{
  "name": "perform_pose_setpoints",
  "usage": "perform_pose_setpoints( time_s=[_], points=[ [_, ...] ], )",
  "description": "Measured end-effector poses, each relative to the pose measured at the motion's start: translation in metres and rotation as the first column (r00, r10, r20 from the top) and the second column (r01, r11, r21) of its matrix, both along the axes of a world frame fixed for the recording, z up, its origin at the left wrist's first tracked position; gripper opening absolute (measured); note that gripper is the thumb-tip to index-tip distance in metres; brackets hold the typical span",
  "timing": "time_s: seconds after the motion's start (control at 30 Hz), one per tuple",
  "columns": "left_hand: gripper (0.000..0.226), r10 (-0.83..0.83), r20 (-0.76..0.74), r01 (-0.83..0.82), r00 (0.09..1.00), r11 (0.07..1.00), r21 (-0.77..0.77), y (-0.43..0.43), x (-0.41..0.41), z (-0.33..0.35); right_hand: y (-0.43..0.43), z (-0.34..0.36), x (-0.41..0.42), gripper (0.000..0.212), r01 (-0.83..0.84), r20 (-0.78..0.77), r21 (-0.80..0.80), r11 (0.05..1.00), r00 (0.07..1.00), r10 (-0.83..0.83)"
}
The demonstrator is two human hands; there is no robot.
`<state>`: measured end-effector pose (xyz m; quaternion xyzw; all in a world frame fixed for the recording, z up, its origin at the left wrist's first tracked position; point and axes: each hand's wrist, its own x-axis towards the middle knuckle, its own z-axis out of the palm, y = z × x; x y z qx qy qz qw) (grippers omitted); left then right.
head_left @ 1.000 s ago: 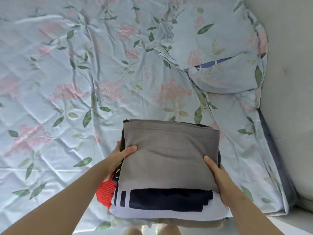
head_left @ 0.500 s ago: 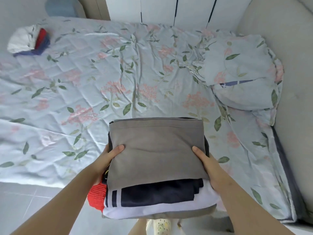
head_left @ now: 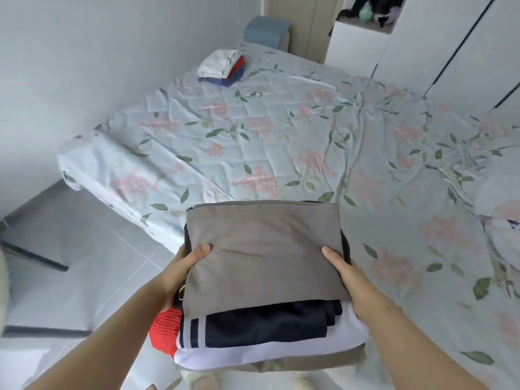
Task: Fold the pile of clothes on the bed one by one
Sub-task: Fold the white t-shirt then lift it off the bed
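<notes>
Both hands are on the load. Left hand (head_left: 180, 274) grips the stack of folded clothes (head_left: 261, 277) at its 9 o'clock edge, and right hand (head_left: 349, 280) grips it at 3 o'clock. Each thumb lies flat on the top layer. The fingers wrap underneath, where I can't see them.

Stack sits at 6 o'clock in my feed, held in the air in front of the body and level.

Layers, top down:
- grey garment (head_left: 261, 249)
- navy garment (head_left: 267, 325)
- white garment (head_left: 253, 354) with two navy stripes
- beige piece (head_left: 281, 365) at the bottom

Red knit (head_left: 164, 333) pokes out at 8 o'clock, below the left wrist.

Bed (head_left: 253, 136), in a pale blue floral sheet, runs from 12 to 3 o'clock. Small folded pile (head_left: 222, 67) sits on its far corner at 11 o'clock: white on top, red and blue under it. Blue box (head_left: 266, 32) is just past that. White wardrobe (head_left: 450, 38) is at 1 o'clock and grey tile floor (head_left: 70, 263) at 9 o'clock.
</notes>
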<state>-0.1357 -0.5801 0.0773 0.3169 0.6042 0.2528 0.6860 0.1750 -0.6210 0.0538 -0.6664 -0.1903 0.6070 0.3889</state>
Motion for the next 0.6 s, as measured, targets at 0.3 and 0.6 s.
perform_pose_setpoints(
  time_s=[0.3,0.6],
  points=[
    [0.094,0.222,0.013,-0.222,0.975,0.975,0.021,0.084,-0.172,0.009,0.136,0.009,-0.171,0.043,-0.165,-0.007,0.028,0.986,0.986,0.165],
    [0.088,0.325,0.025,-0.326,0.945,0.945,0.039,0.190,-0.272,0.002,0.276,0.002,-0.273,0.063,-0.255,0.001,-0.002,0.967,0.967,0.255]
  ],
)
